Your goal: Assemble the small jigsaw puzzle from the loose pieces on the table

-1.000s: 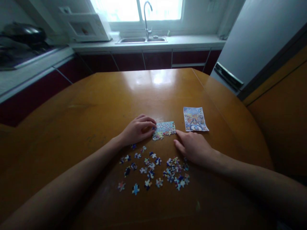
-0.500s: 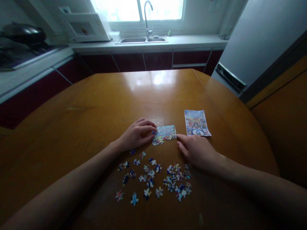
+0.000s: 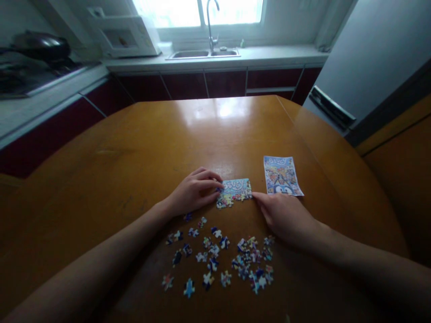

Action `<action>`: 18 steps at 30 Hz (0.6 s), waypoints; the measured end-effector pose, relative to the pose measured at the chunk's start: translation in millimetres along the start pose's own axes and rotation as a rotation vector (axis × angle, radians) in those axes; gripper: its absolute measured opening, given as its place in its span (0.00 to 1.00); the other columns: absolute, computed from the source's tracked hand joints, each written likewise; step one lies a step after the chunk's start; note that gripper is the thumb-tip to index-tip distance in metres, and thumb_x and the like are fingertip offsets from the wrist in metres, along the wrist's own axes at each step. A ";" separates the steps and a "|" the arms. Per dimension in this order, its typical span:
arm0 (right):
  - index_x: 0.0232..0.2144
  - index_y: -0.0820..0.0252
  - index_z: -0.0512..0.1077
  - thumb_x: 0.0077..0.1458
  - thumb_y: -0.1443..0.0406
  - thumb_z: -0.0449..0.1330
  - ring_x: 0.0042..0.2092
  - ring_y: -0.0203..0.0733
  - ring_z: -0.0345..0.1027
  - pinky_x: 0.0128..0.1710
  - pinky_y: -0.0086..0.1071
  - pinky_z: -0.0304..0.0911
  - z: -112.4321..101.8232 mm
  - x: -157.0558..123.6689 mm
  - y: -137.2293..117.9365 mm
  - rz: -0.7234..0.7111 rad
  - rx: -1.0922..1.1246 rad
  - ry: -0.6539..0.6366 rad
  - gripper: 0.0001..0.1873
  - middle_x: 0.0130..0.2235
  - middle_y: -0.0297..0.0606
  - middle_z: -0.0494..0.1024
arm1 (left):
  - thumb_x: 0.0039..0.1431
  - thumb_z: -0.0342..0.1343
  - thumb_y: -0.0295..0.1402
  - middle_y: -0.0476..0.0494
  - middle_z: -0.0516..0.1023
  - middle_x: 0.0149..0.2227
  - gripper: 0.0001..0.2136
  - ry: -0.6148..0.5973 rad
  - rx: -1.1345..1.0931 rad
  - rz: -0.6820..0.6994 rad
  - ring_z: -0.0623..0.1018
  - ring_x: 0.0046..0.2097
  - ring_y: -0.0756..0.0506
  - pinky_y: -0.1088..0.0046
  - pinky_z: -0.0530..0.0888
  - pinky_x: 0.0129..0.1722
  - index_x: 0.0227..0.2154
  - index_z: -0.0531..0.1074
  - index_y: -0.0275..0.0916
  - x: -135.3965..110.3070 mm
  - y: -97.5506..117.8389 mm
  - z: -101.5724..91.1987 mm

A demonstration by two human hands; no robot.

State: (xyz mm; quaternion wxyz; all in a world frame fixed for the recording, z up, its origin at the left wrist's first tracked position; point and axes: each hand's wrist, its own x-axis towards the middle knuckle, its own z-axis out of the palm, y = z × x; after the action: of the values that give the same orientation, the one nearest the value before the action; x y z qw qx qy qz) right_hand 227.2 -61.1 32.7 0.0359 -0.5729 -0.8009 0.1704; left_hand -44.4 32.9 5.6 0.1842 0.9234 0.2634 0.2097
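Observation:
A partly joined jigsaw puzzle (image 3: 235, 190) lies flat on the wooden table, its upper edge straight and its lower edge ragged. At its left edge is my left hand (image 3: 193, 192), thumb and fingertips around a small dark blue jigsaw piece (image 3: 218, 189) that they partly cover. My right hand (image 3: 288, 217) rests at the opposite edge, index finger stretched out to touch the puzzle's side. Its other fingers are curled under and partly hidden, and I see nothing held in them. Loose jigsaw pieces (image 3: 249, 258) are scattered nearer to me, some heaped on the right.
A printed picture sheet (image 3: 281, 175) lies just beyond my right hand. The wooden table (image 3: 168, 143) has a rounded edge. Past it are a counter with a sink (image 3: 191, 54), a pan (image 3: 42, 47) on the stove at left, and a fridge (image 3: 373, 58) at right.
The view has shifted slightly. My right thumb has drawn in toward the index finger, which stays at the puzzle's right edge. My left hand keeps its place at the left edge.

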 end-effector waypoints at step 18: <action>0.49 0.57 0.74 0.59 0.69 0.49 0.31 0.44 0.73 0.30 0.36 0.56 -0.1 -0.4 -0.6 -0.005 -0.011 -0.021 0.19 0.34 0.44 0.82 | 0.62 0.58 0.34 0.44 0.77 0.46 0.09 0.006 0.002 -0.001 0.73 0.48 0.44 0.61 0.71 0.51 0.45 0.77 0.47 1.2 0.8 0.0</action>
State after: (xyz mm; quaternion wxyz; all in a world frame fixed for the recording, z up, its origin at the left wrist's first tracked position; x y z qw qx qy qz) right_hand 226.8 -61.5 33.1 0.0250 -0.5691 -0.8037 0.1720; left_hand -43.1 32.9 6.3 0.1826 0.9229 0.2644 0.2120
